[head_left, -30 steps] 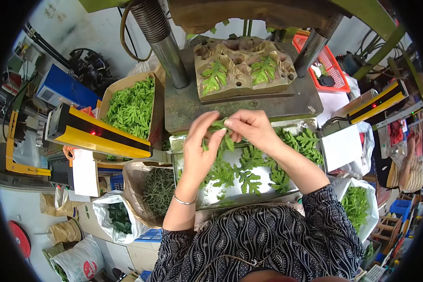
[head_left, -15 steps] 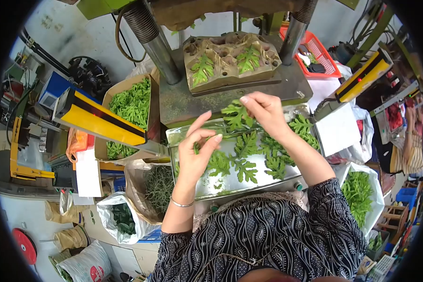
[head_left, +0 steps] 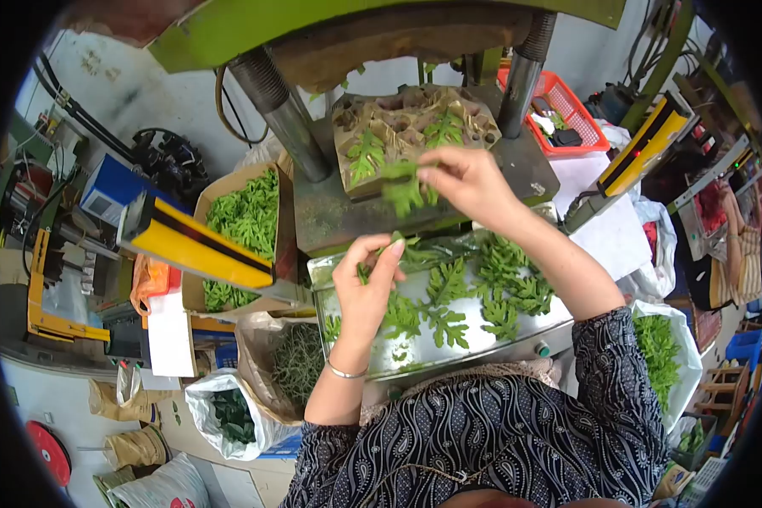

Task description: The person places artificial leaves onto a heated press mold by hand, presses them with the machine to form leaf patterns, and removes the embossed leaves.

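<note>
My right hand (head_left: 474, 184) pinches a lobed green leaf (head_left: 400, 188), blurred by motion, just in front of a brass-coloured metal mould (head_left: 389, 118). On the mould lie two similar leaves, the left one (head_left: 366, 157) and the right one (head_left: 443, 129). My left hand (head_left: 366, 284) is closed above the left part of a shiny metal tray (head_left: 474, 341). Green leaf bits (head_left: 409, 247) show at its fingertips and between its fingers. Several loose leaves (head_left: 446, 284) lie spread on the tray, with a thicker heap (head_left: 512, 275) at its right.
Steel press columns (head_left: 284, 118) flank the mould, with a green press frame (head_left: 229, 34) overhead. Yellow-black bars stand left (head_left: 199, 245) and right (head_left: 639, 148). A cardboard box of leaves (head_left: 292, 203), a red basket (head_left: 597, 140) and a white bag (head_left: 690, 364) surround the tray.
My right hand has carried its leaf from above the tray up toward the mould. My left hand's spread fingers have come together in a pinch. The view has tilted up slightly.
</note>
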### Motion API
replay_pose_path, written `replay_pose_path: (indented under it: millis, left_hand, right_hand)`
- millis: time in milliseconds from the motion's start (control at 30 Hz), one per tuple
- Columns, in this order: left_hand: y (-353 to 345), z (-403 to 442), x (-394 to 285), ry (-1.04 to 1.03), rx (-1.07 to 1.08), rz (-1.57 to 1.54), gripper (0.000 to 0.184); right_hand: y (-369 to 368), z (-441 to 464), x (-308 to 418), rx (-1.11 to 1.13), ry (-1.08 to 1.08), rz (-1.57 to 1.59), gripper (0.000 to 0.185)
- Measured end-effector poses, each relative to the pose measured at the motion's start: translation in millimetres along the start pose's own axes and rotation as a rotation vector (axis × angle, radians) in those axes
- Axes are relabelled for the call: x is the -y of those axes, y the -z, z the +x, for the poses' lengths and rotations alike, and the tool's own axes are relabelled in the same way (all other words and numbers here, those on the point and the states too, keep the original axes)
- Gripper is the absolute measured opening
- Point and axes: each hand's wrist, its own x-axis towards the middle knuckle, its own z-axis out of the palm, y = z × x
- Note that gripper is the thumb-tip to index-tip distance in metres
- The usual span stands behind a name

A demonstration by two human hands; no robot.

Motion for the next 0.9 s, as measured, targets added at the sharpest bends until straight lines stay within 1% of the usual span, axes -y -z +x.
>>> replay_pose_path:
  millis: [67, 100, 167, 200, 333, 367, 500, 533, 633, 700, 733, 767, 800, 833, 867, 900]
  left_hand:
    - [0.0, 5.7, 4.0, 0.008, 0.017, -0.012, 0.008]
    - [1.5, 7.4, 7.3, 0.027, 0.023, -0.022, 0.009]
    - [4.8, 12.1, 13.1, 0.071, 0.029, -0.040, 0.010]
    - [5.3, 15.2, 14.5, 0.068, 0.028, -0.039, 0.010]
    - [5.4, 27.9, 19.9, 0.181, 0.004, -0.118, 0.012]
    - [7.1, 31.2, 22.6, 0.182, 0.003, -0.118, 0.012]
    - [15.4, 41.8, 35.2, 0.254, -0.054, -0.167, 0.014]
    - [16.5, 44.9, 37.9, 0.261, -0.054, -0.169, 0.014]
    - [20.7, 50.1, 44.0, 0.375, -0.075, -0.286, 0.011]
    - [23.3, 49.1, 46.5, 0.419, -0.088, -0.326, 0.011]
    - [25.2, 47.8, 47.9, 0.372, -0.081, -0.278, 0.010]
    - [27.2, 46.1, 48.9, 0.323, -0.075, -0.229, 0.010]
    - [28.5, 43.9, 49.4, 0.273, -0.070, -0.180, 0.009]
    - [28.9, 41.2, 48.9, 0.223, -0.062, -0.130, 0.009]
    - [27.9, 39.1, 47.4, 0.224, -0.064, -0.130, 0.009]
    - [25.3, 38.7, 45.5, 0.161, -0.045, -0.063, 0.008]
  right_hand:
    - [5.9, 33.9, -11.8, -0.191, 0.300, -0.212, 0.015]
    - [7.4, 52.4, -18.1, -0.198, 0.304, -0.214, 0.015]
    - [6.2, 86.7, -30.4, -0.342, 0.445, -0.410, 0.018]
    - [3.1, 99.0, -35.5, -0.344, 0.448, -0.408, 0.018]
    - [-10.8, 137.8, -56.9, -0.221, 0.261, -0.848, 0.018]
    - [-13.9, 144.3, -64.1, -0.220, 0.260, -0.847, 0.018]
    - [-25.7, 162.1, -89.7, 0.057, 0.143, -0.689, 0.021]
    - [-26.0, 165.0, -92.3, 0.062, 0.138, -0.691, 0.021]
    - [-23.5, 169.7, -88.8, 0.248, 0.045, -0.640, 0.022]
    - [-20.9, 163.9, -78.3, 0.227, 0.024, -0.626, 0.023]
    - [-22.3, 156.1, -70.8, 0.144, 0.036, -0.629, 0.023]
    - [-23.0, 147.2, -69.1, 0.150, 0.037, -0.628, 0.023]
    - [-20.6, 135.5, -68.3, -0.009, 0.294, -0.609, 0.023]
    - [-18.7, 114.9, -59.5, -0.016, 0.342, -0.527, 0.022]
    - [-16.7, 94.5, -50.7, -0.020, 0.390, -0.446, 0.021]
    - [-16.4, 67.1, -33.7, 0.129, 0.229, -0.312, 0.019]
